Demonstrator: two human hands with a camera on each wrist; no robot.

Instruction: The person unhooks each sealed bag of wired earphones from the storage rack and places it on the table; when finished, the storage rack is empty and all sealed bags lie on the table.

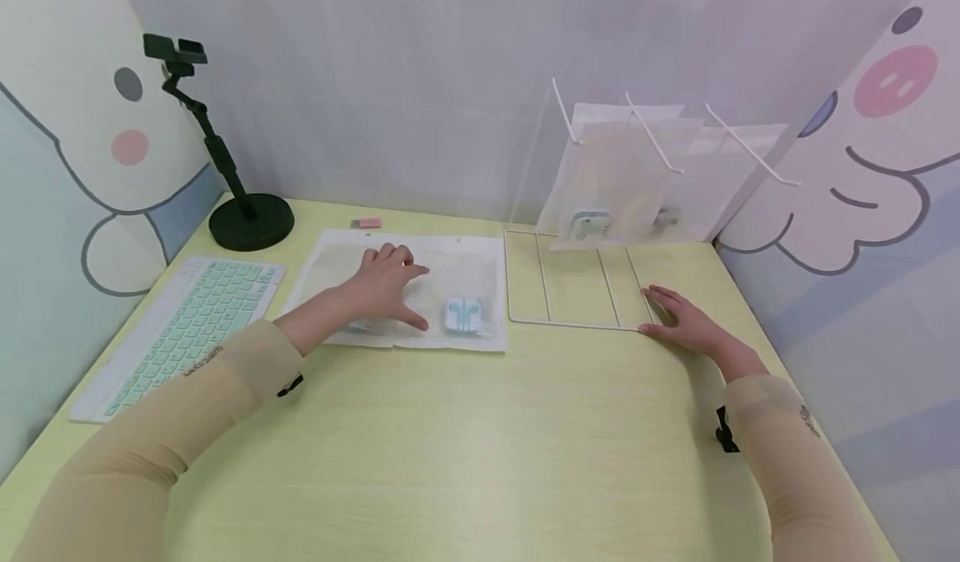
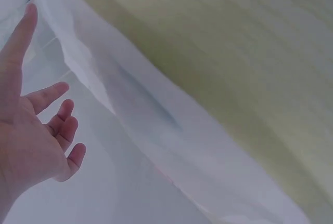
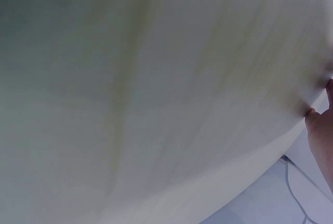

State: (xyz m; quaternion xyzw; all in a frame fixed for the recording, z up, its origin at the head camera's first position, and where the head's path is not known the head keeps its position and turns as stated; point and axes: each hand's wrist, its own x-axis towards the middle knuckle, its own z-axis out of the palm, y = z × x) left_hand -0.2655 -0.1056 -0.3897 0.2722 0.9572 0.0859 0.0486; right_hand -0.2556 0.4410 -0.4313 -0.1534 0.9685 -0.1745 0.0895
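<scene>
Two bags [image 1: 457,270] lie below the left hand [image 1: 385,283], right hand [image 1: 684,322] touching a rack [image 1: 573,325]

Beige left sleeve [image 1: 150,445], matching right sleeve [image 1: 813,479], small dark lettering [image 1: 203,361] on both, black fitting [image 1: 726,430] at each cuff [image 1: 266,353]

A black adjustable stand [image 1: 218,152] occupies the back left corner of the desk [image 1: 480,429]. A white keyboard [image 1: 191,324] with mint-green keys lies slanted along the left edge. Near the back edge, right of the stand, rests a pink USB stick [image 1: 369,223]. Cartoon-printed panels [image 1: 885,287] flank both side edges.
</scene>
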